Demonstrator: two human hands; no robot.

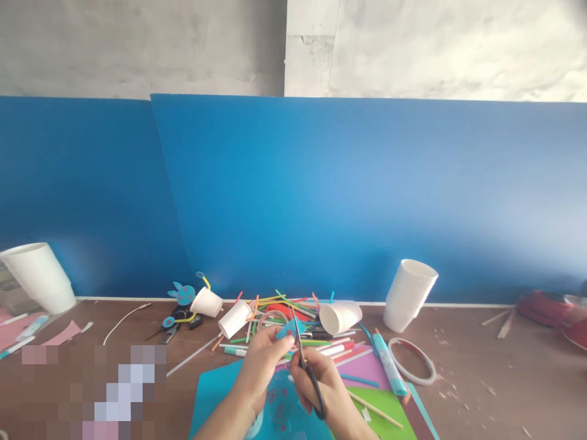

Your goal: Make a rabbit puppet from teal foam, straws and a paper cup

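A head-worn camera looks down at a brown tabletop (pixel 481 379) set against a bright blue backboard (pixel 348 195). Low in the middle of the view, the person's left hand (pixel 261 360) pinches a small scrap of blue paper (pixel 287 330) between thumb and fingertips, held up just above the tabletop. The right hand (pixel 321 385) is closed through the loops of black-handled scissors (pixel 306 366), whose blades meet the scrap's right edge.

The scissors' long axis runs nearly upright in the view, handles low toward the person, tips pointing up and away toward the backboard with a slight lean left. The scrap sits at the blade tips, just beside the left fingertips.

The likely risk is closeness: the left fingertips are next to the blades, so a full snip could nick a finger. The scrap is small and held at one side only, so it could also twist, tear, or drop among the litter below.

Under the hands lie sheets of teal, green and pink paper. Beyond them is a jumble of coloured straws (pixel 279 305), three tipped white paper cups (pixel 236 318), a tape roll (pixel 413 360), and a stack of white cups (pixel 408 293) at right.
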